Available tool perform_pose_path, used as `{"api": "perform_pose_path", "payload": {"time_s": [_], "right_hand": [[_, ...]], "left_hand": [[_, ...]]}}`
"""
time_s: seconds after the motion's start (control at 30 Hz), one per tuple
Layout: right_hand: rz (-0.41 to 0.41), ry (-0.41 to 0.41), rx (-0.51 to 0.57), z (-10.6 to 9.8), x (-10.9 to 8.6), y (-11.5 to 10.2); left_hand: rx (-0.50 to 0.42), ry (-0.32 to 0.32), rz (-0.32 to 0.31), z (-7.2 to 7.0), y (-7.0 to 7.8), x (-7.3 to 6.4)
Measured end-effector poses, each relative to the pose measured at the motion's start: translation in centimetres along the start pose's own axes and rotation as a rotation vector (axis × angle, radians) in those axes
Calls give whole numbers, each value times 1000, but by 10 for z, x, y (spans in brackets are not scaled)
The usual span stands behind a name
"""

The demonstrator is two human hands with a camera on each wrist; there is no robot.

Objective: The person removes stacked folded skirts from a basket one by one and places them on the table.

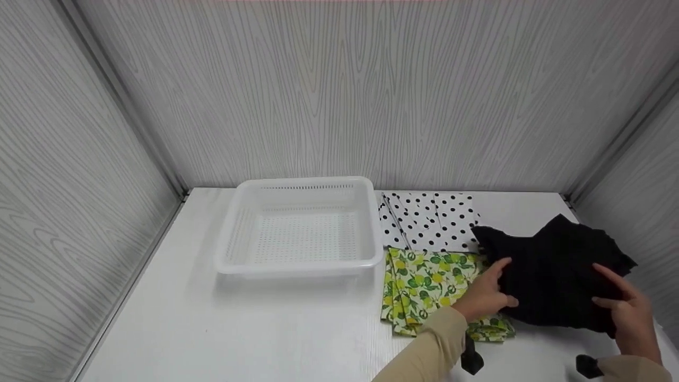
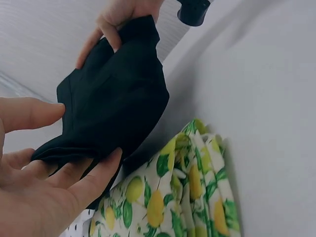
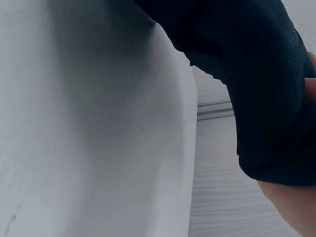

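A piece of black cloth [image 1: 557, 276] is held between both hands at the right of the table. My left hand [image 1: 485, 294] grips its left side; in the left wrist view the thumb lies at one edge and the fingers [image 2: 94, 182] at the gathered lower end. My right hand [image 1: 628, 313] holds the cloth's right side with thumb and forefinger over it. In the right wrist view the dark fabric [image 3: 266, 89] drapes over much of that hand, hiding most fingers. A folded lemon-print cloth [image 1: 424, 286] lies beneath and beside the left hand.
A white perforated plastic basket [image 1: 299, 268] stands left of the cloths. Behind the lemon-print cloth lies a white cloth with black dots [image 1: 435, 220], a thin metallic rod [image 1: 396, 222] across it. Wood-grained panels [image 1: 318, 95] enclose the white table [image 1: 265, 329] at back and sides.
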State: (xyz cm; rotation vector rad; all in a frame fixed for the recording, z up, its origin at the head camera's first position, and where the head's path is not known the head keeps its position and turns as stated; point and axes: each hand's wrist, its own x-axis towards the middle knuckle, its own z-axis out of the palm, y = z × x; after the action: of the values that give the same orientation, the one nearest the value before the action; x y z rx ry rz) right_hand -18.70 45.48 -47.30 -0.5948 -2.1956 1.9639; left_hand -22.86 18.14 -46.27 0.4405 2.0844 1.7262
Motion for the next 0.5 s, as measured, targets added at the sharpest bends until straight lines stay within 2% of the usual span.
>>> {"api": "perform_pose_path", "payload": {"time_s": [0.17, 0.3, 0.4, 0.5], "right_hand": [[-11, 24, 14, -6, 3, 6], [-5, 68, -28, -5, 6, 9], [17, 106, -40, -4, 10, 11], [35, 129, 29, -1, 14, 13]], "left_hand": [[65, -39, -3, 9, -2, -1], [120, -102, -62, 13, -10, 0], [129, -139, -107, 14, -17, 1], [125, -147, -125, 14, -22, 0]]}}
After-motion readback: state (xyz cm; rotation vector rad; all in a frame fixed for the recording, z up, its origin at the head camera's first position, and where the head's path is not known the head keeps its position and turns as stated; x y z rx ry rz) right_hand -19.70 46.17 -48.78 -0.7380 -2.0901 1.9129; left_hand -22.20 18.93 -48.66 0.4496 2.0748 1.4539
